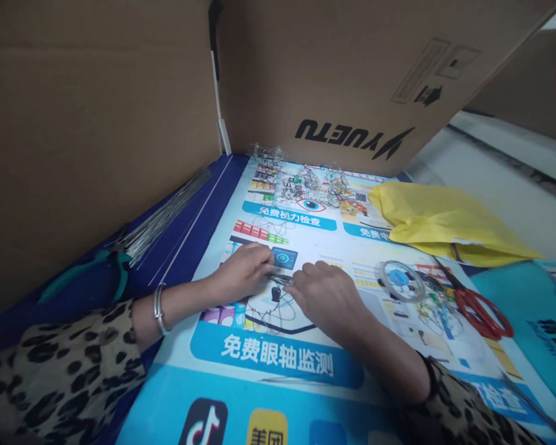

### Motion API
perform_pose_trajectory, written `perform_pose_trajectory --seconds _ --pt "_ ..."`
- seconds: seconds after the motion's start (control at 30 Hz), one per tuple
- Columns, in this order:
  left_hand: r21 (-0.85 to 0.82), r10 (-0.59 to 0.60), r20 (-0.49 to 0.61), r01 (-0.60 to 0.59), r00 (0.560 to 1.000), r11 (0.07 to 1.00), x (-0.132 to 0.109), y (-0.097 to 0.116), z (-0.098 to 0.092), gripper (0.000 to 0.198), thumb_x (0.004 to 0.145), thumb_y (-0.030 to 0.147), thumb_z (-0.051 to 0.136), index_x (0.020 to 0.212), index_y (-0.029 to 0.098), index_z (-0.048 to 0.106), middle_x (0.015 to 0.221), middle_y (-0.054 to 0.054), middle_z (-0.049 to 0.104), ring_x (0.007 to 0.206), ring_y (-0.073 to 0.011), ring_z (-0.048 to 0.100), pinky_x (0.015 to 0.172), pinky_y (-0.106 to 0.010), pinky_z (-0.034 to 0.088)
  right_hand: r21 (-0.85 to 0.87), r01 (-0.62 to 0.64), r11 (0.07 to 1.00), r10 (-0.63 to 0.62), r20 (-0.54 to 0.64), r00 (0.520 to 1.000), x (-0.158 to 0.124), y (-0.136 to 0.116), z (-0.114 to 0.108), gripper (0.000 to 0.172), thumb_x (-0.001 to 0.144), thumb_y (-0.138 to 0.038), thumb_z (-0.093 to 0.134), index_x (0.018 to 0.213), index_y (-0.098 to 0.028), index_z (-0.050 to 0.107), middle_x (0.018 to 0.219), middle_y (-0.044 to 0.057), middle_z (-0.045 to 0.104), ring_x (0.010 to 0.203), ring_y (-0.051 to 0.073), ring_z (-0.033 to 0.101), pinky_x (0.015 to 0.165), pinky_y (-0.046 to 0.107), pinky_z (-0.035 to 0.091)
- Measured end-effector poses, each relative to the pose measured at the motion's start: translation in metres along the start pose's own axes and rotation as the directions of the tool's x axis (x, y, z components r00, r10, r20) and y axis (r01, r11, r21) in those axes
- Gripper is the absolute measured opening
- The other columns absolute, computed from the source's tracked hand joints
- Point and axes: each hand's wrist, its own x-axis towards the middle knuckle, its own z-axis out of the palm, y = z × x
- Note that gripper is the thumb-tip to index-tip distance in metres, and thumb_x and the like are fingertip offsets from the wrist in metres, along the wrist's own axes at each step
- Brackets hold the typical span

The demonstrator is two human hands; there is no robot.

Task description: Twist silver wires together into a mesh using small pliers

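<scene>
My left hand (246,271) is closed, its thumb and fingers pinching one end of some thin silvery wire (280,280). From the other side my right hand (328,298) grips the same wire, fingers curled over it, so the wire spans the small gap between the hands. Below the hands, thin wire loops with small beads (271,318) lie over the printed sheet; whether they join the held wire I cannot tell. Fingertips of both hands are partly hidden.
Teal-handled pliers (123,272) and a bundle of straight wires (167,213) lie left. Tangled wire pieces (306,179) sit at the back by cardboard (352,74). Right are a tape roll (402,281), red scissors (484,314) and a yellow bag (445,216).
</scene>
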Motion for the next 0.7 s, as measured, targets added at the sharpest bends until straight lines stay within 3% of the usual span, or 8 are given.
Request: perform_pose_trajectory --seconds 0.4,0.7 --pt "0.072 -0.028 0.017 0.027 0.999 0.997 -0.002 -0.003 0.002 0.015 0.087 0.015 0.039 0.076 0.016 0.049 0.076 -0.003 0.055 0.076 -0.0166 0.048 0.068 -0.028 0.039 -0.021 -0.061 0.998 0.064 0.182 0.981 -0.004 0.005 -0.012 0.028 0.088 -0.041 0.043 0.083 -0.02 0.063 0.08 0.005 0.064 0.072 0.017 0.058 0.055 0.025 0.032" --pt "-0.034 -0.015 0.077 0.018 0.997 0.999 0.0 -0.003 -0.001 0.022 0.09 0.017 0.037 0.081 0.017 0.058 0.083 -0.003 0.06 0.08 -0.0155 0.053 0.075 -0.029 0.041 -0.008 -0.052 0.999 0.053 0.155 0.986 -0.007 0.005 -0.008 0.029 0.089 -0.039 0.042 0.082 -0.02 0.062 0.08 0.005 0.063 0.073 0.019 0.058 0.056 0.026 0.033"
